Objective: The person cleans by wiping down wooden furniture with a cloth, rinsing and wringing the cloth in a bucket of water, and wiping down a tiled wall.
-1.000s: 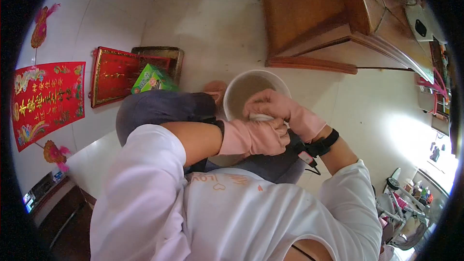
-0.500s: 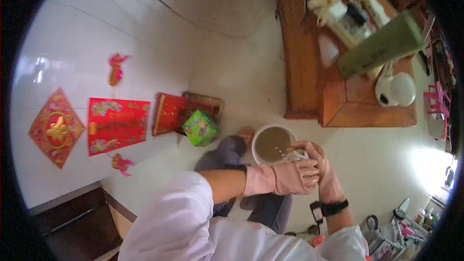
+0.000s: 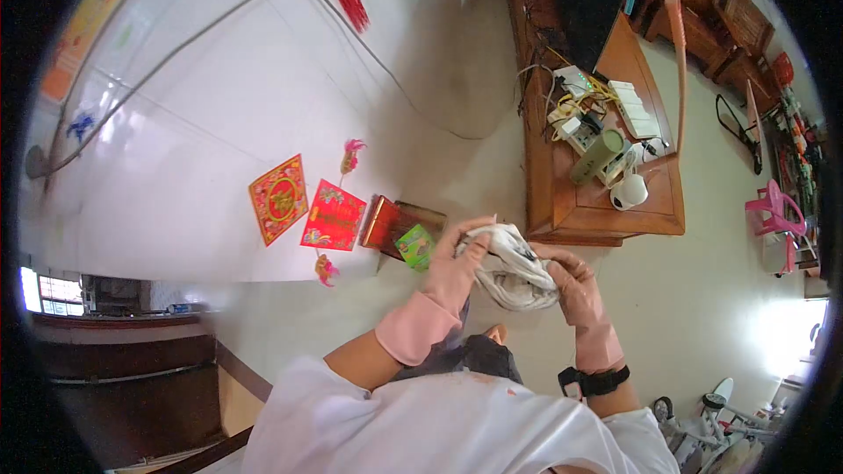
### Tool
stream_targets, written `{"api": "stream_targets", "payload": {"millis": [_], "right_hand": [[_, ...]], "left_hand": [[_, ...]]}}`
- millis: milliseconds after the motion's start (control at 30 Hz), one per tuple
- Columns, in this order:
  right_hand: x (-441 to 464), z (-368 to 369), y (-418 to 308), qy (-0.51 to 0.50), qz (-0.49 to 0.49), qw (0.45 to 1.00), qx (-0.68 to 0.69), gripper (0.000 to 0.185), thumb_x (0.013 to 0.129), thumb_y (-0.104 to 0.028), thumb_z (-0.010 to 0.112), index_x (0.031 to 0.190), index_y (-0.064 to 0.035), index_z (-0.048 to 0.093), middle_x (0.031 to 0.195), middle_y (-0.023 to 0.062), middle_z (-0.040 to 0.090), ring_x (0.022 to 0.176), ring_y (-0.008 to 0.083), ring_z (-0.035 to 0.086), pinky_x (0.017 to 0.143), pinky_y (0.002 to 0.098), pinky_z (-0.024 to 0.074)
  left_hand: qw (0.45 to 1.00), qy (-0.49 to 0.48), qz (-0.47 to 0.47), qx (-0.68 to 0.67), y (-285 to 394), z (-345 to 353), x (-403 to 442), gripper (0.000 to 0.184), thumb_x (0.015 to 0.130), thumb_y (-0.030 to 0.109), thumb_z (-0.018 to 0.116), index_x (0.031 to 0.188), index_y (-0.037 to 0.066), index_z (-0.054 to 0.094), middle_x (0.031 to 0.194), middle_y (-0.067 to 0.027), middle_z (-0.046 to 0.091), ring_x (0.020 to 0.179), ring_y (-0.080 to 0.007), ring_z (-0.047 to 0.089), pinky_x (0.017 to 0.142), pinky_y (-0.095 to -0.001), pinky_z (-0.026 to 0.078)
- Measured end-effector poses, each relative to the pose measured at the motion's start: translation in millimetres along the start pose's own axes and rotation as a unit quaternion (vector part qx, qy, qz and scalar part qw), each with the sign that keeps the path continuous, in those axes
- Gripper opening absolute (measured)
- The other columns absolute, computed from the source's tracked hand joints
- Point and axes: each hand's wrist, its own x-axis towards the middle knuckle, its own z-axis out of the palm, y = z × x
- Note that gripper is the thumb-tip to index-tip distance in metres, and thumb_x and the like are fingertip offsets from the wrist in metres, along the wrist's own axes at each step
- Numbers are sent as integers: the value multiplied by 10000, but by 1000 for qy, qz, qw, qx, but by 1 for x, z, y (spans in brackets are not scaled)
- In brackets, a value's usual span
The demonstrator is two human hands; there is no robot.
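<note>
Both hands wear pink rubber gloves. My left hand (image 3: 452, 272) grips the left side of a bunched white cloth (image 3: 516, 274) with dark marks, its fingers over the top edge. On the cloth's right side my right hand (image 3: 575, 285) is closed, thumb against the fabric. The cloth hangs in loose folds between the two hands, held up in front of my body. The bucket is not visible now.
A wooden cabinet (image 3: 571, 211) at the upper right carries a green cylinder (image 3: 597, 158), a white cup (image 3: 629, 193) and power strips with cables. A green box (image 3: 415, 247) stands by red plaques at the left wall. A pink stool (image 3: 775, 209) is far right.
The cloth, squeezed small between my hands over the bucket before, is now lifted and spread wider. My hands have moved apart, and the view has risen, showing more of the wall and cabinet.
</note>
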Motion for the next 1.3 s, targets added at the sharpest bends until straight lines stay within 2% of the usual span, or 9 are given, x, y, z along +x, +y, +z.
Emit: {"api": "stream_targets", "payload": {"millis": [33, 200, 367, 533, 700, 800, 933, 1200, 1300], "right_hand": [[-1, 4, -8, -2, 12, 1000, -19, 308, 917, -142, 610, 1188, 4, 601, 1110, 88, 646, 954, 137, 597, 865, 281, 470], [2, 40, -44, 124, -1, 975, -185, 373, 910, -152, 620, 1240, 9, 557, 1180, 82, 611, 982, 139, 582, 885, 290, 456], [30, 134, -63, -100, -302, 900, -298, 934, 740, -74, 770, 1482, -71, 201, 1413, 87, 385, 1295, 208, 383, 1067, 338, 327], [71, 186, -38, -157, -140, 977, 28, 1147, 653, 42, 787, 1513, -146, 52, 1442, 74, 340, 1329, 232, 345, 1088, 351, 303], [109, 212, -60, -55, -51, 997, 24, 738, 753, 29, 653, 1412, -105, 348, 1242, 72, 555, 1109, 222, 563, 961, 377, 466], [138, 208, -73, -41, 41, 989, 137, 652, 791, -45, 645, 1380, -99, 372, 1207, 93, 571, 1031, 236, 606, 911, 391, 506], [173, 222, -98, -74, 79, 974, 201, 596, 833, -84, 627, 1370, -97, 368, 1156, 106, 586, 969, 243, 633, 855, 403, 536], [259, 278, -133, -113, -72, 991, 21, 766, 798, -121, 678, 1437, -91, 257, 1245, 129, 526, 1114, 223, 545, 955, 355, 454], [298, 319, -174, -142, -261, 952, -67, 822, 784, -155, 696, 1458, -81, 231, 1294, 144, 489, 1177, 234, 492, 1002, 352, 408]], "left_hand": [[991, 15, -29, -131, 14, -2, -7, 241, 943, 156, 588, 1152, 38, 599, 1060, -65, 629, 965, -113, 576, 858, -259, 477], [990, 71, 42, -114, 76, -29, -9, 236, 942, 152, 588, 1135, 17, 582, 1041, -75, 626, 918, -118, 586, 834, -254, 486], [993, 51, 35, -102, 113, -47, 6, 273, 951, 191, 575, 1176, 39, 552, 1082, -60, 602, 976, -118, 559, 870, -257, 466], [995, -73, 71, 20, 149, -80, 19, 353, 958, 230, 557, 1254, 55, 478, 1098, -72, 599, 1013, -141, 551, 907, -290, 447], [947, -10, 194, 257, 180, -149, 43, 359, 936, 76, 549, 1277, -15, 483, 1224, -131, 565, 1073, -198, 577, 905, -297, 476], [896, 94, 337, 274, 224, -206, 46, 283, 956, 69, 505, 1219, -35, 531, 1163, -142, 604, 1067, -220, 595, 864, -328, 512], [890, 213, 328, 235, 271, -239, 36, 276, 979, 105, 455, 1194, -43, 543, 1128, -160, 619, 1022, -235, 621, 855, -345, 521], [803, 302, 335, 391, 278, -260, 9, 176, 923, 56, 537, 1020, -39, 650, 966, -130, 685, 899, -210, 658, 798, -308, 518], [752, 321, 322, 477, 279, -273, 0, 233, 960, 121, 492, 1057, -26, 645, 983, -124, 672, 893, -194, 639, 809, -307, 507]]}}
